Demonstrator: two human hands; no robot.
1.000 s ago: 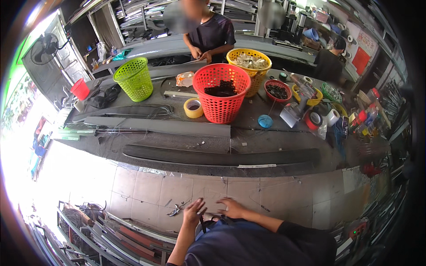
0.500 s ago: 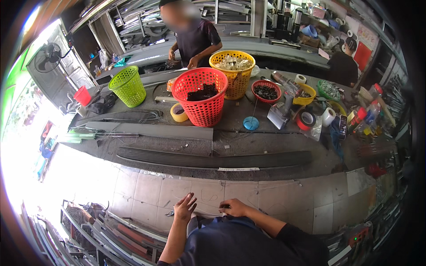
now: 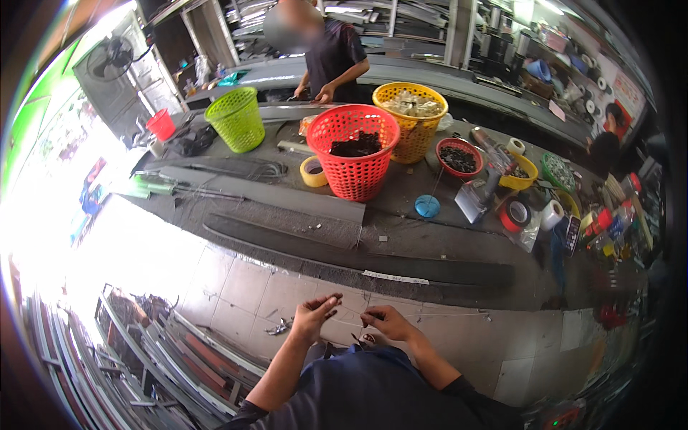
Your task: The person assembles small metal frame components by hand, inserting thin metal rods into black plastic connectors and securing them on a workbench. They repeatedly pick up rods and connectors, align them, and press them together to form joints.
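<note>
My left hand (image 3: 312, 319) is raised over the tiled floor, in front of the workbench's near edge. Its thumb and fingertips come together in a pinch; anything between them is too small to name. Just to its right, my right hand (image 3: 389, 322) is bent inward with closed fingertips, and a small dark bit at the tips cannot be made out. The two hands are apart. On the bench beyond them lies a long dark strip bundle (image 3: 344, 251) with a white paper label (image 3: 396, 277) on its near side.
The workbench (image 3: 330, 233) carries a red basket (image 3: 355, 168) of black pieces, a yellow basket (image 3: 412, 140), a green basket (image 3: 236, 122), tape rolls and a cordless drill (image 3: 487, 183). Metal profiles (image 3: 172, 365) fill a rack at lower left. A co-worker (image 3: 335, 61) stands across the bench.
My left hand has gone from spread fingers to a pinch and risen slightly. My right hand has moved a little up and right. The whole view has shifted and tilted.
</note>
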